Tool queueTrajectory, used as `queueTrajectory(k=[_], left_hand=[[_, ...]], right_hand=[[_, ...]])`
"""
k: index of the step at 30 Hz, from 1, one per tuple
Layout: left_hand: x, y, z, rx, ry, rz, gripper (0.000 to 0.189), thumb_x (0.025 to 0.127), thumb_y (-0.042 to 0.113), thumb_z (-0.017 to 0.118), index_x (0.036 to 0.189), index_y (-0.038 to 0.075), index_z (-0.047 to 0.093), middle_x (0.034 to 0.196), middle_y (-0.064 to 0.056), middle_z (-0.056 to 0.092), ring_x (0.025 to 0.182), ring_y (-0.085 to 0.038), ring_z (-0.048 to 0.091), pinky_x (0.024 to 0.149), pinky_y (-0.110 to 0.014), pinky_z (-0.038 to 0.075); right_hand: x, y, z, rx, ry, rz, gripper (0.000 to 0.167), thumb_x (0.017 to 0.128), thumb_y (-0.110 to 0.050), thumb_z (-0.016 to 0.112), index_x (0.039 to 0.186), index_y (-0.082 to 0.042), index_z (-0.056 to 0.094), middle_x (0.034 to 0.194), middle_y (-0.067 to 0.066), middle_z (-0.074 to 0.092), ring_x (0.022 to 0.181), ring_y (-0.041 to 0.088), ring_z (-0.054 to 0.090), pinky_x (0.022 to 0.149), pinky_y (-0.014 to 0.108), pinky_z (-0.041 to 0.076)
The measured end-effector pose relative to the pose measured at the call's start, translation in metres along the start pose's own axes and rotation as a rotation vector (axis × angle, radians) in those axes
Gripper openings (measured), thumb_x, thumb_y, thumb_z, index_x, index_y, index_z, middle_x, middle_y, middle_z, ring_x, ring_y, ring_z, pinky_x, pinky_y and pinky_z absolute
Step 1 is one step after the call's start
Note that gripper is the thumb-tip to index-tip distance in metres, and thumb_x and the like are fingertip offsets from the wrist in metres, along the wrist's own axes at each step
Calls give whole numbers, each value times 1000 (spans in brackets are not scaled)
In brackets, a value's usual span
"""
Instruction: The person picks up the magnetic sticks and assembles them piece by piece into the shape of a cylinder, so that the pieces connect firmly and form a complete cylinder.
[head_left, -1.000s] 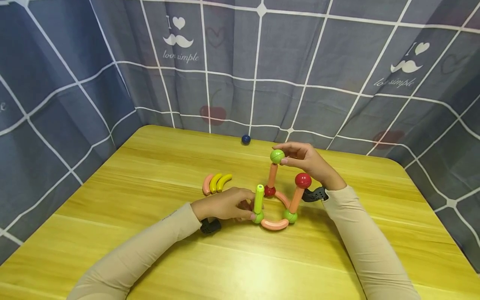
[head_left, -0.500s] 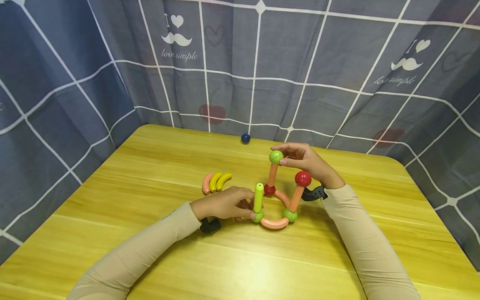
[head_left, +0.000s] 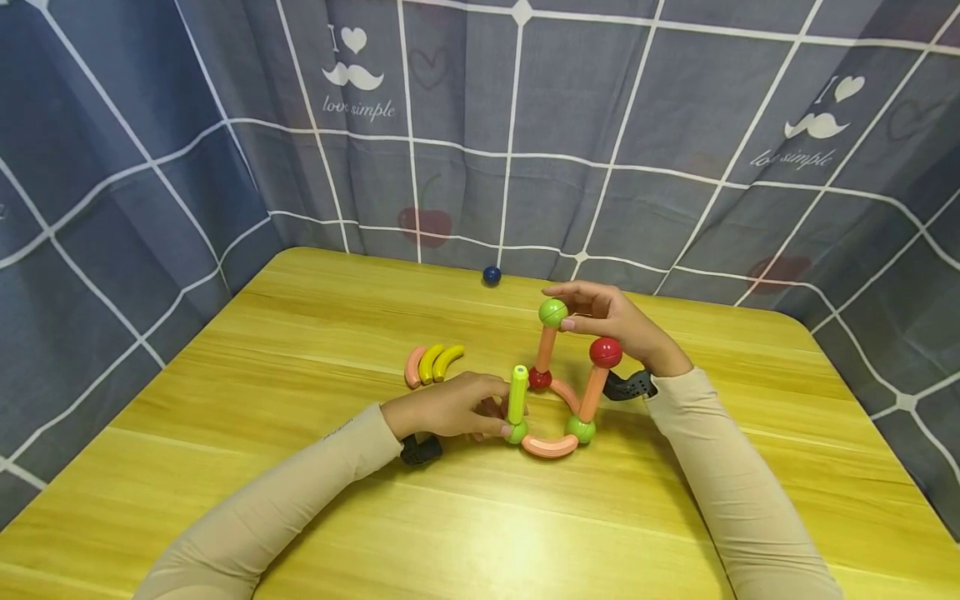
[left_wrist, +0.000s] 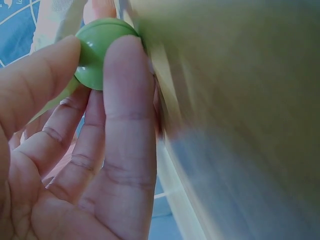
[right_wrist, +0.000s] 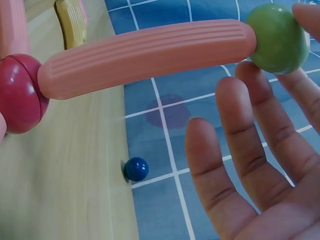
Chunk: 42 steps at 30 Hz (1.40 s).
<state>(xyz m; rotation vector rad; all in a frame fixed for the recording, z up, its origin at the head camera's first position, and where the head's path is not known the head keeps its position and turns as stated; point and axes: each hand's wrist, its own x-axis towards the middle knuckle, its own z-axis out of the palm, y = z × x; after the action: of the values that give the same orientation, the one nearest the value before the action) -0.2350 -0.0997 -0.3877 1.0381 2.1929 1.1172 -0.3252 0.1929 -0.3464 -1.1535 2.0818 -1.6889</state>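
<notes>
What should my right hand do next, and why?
I'd probably ease the right hand off the upper green ball: it already sits against the end of its pink rod, while the top of the lime rod is bare and the blue ball lies loose, so that hand may be wanted there.

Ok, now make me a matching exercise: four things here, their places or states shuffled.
1. Blue ball
2. Upper red ball
3. Left hand
4. Right hand

A. Holding the upper green ball
B. Atop an upright pink stick
C. Near the far edge of the table
D. Pinching the lower green ball under the yellow-green stick

Pairs: 1-C, 2-B, 3-D, 4-A
</notes>
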Motion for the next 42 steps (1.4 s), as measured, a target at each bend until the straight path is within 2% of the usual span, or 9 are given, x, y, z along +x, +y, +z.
queueTrajectory(k=[7,11,21,28,31,34,36,39,42], left_hand=[[0,1,1,0,1,-1,14,106,10,72,117,2,69,120,-13,67,99,-10,73,72,-26,63],[0,0,2,1,3,0,14,106,10,72,117,2,69,119,-12,67,99,-9,73,72,-26,63],[0,1,1,4,2,4,14,106,10,72,117,2,68,118,-12,67,95,-9,73,71,-26,63],[1,-1,0,16,-1,-1,15,106,10,72,117,2,68,117,-11,67,91,-8,72,70,-25,63],[2,-1,0,19,2,-3,15,106,10,72,117,2,69,117,-11,66,92,-8,72,70,-25,63],[2,-1,0,22,4,-1,15,106,10,72,118,2,69,117,-11,66,94,-8,72,70,-25,63],[2,-1,0,25,4,0,15,106,10,72,118,2,69,118,-11,67,94,-7,72,70,-25,63],[2,-2,0,26,5,-2,15,106,10,72,118,2,69,117,-11,66,94,-7,71,70,-25,63],[2,-1,0,28,5,-2,15,106,10,72,118,2,69,117,-11,66,94,-7,71,71,-25,63]], right_hand=[[-5,-5,-1,-43,8,54,58,100,5,65,156,0,50,138,7,64,114,17,69,98,27,58],[-11,-9,1,-39,41,96,67,100,2,66,160,-5,37,139,17,49,106,21,66,90,28,58],[-29,-12,12,15,176,14,12,101,7,58,106,-4,59,90,-2,52,71,15,46,62,24,42],[-44,-16,18,-36,165,54,37,115,-13,45,97,-14,77,92,-5,71,87,14,60,77,24,50],[-51,-15,18,-6,102,54,53,120,-36,35,101,-20,81,99,-4,78,78,8,62,67,23,50],[-59,-13,18,36,5,-4,69,117,-57,23,111,-20,81,104,-2,79,64,10,57,50,30,42],[-65,-12,17,62,-57,-46,73,114,-63,23,121,-17,79,109,-1,79,64,13,57,49,33,40],[-73,-9,18,54,-104,-89,44,118,-43,45,131,-14,75,117,-2,78,76,10,64,58,27,49],[-83,-5,22,15,-110,-90,22,108,-4,65,127,-8,76,121,1,78,98,8,71,79,22,58]])
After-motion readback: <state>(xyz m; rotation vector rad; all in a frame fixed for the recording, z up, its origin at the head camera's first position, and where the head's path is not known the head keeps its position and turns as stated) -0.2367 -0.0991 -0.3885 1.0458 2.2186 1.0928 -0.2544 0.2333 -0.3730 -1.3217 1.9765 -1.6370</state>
